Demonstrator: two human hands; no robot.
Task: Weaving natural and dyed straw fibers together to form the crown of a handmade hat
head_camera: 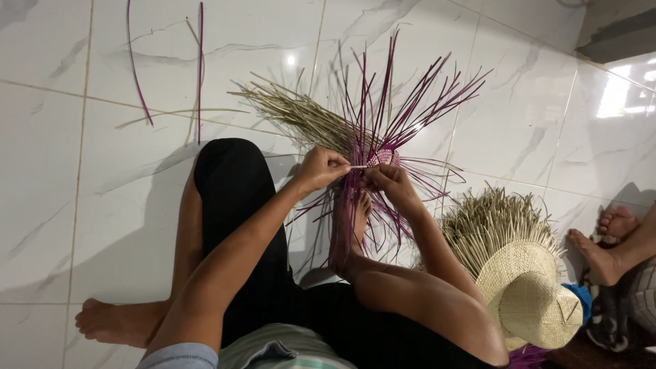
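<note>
We are sitting on the white tiled floor (82,225), weaving the small purple woven centre (385,158) of a piece whose purple strands (403,102) are fanning out loose in every direction, with a bundle of pale straw strands (294,113) spreading off to the left of it. Our left hand (318,169) is pinching one thin pale strand (357,167) between thumb and fingertips, closed tight on it. Our right hand (388,182) is curling around the edge of the woven centre, fingers folded in on the purple strands there (exactly which strands we cannot tell). We are judging this to be an early stage, the pale strand just being worked in. The next move is calling for keeping the pinch firm while threading over and under neighbouring strands without letting the centre twist.
</note>
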